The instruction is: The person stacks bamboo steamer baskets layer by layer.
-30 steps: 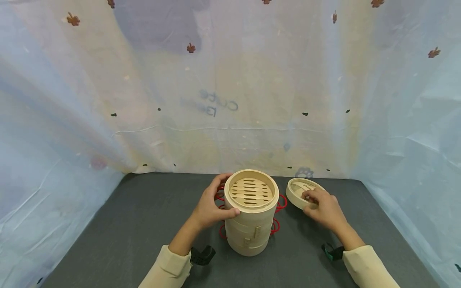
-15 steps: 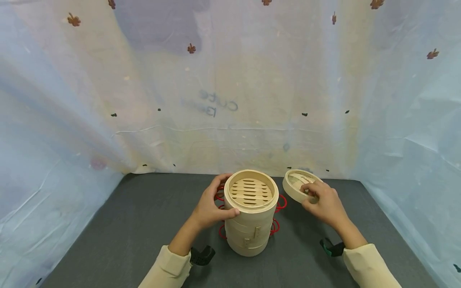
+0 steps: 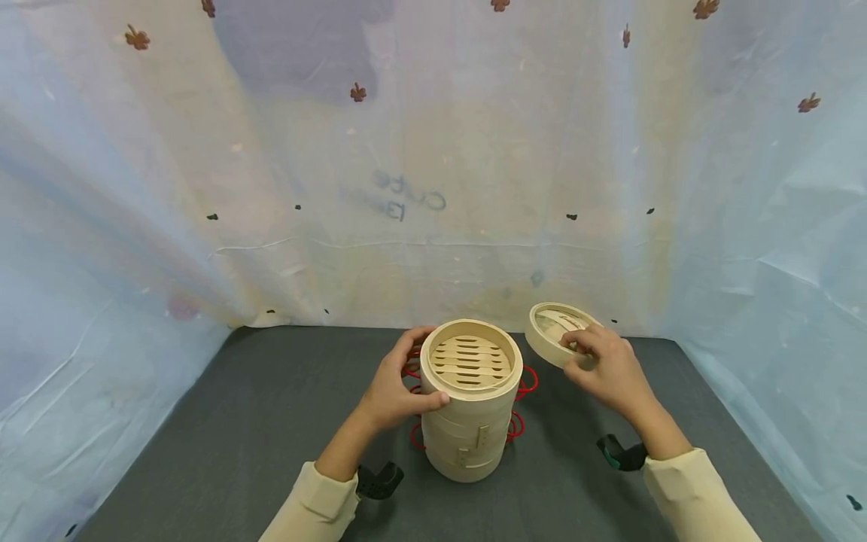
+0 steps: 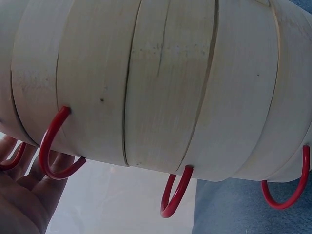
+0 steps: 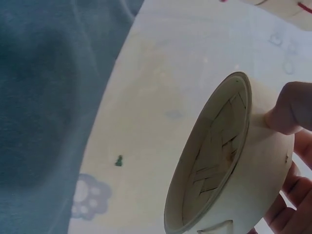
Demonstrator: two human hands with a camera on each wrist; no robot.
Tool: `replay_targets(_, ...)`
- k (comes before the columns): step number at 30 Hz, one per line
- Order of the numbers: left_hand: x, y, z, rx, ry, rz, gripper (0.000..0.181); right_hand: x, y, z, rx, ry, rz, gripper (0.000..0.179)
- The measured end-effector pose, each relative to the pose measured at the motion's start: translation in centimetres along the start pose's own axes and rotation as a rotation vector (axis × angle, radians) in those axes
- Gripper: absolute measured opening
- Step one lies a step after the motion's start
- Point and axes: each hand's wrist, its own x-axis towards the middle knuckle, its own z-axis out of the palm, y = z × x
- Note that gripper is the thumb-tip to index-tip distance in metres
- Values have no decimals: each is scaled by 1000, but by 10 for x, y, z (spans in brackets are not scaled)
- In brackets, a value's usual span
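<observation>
A stack of bamboo steamer baskets (image 3: 467,433) with red side handles stands upright on the dark table. Its uppermost basket has a slatted base showing inside the rim. My left hand (image 3: 396,388) grips the stack's upper left side, thumb in front and fingers round the back. In the left wrist view the stack's banded wall (image 4: 165,87) fills most of the frame, with part of the left hand (image 4: 29,195) at lower left. To the right, my right hand (image 3: 609,373) holds the round bamboo steamer lid (image 3: 549,339) tilted above the table. The right wrist view shows the lid's hollow underside.
The dark table (image 3: 271,421) ends at a pale, patterned plastic sheet (image 3: 406,278) hanging behind it. More sheeting (image 3: 779,339) closes in the right side and the left. A black strap device (image 3: 381,480) sits at the left wrist, another (image 3: 622,453) at the right.
My right hand has raised the steamer lid off the table, shifting it slightly left towards the stack. The left hand and the stack stay in place.
</observation>
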Motion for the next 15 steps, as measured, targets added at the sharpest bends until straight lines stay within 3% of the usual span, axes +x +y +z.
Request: replay_targets(15,1,1,0,7,1,-29,86,22,-23,-16,88,58,-90,27)
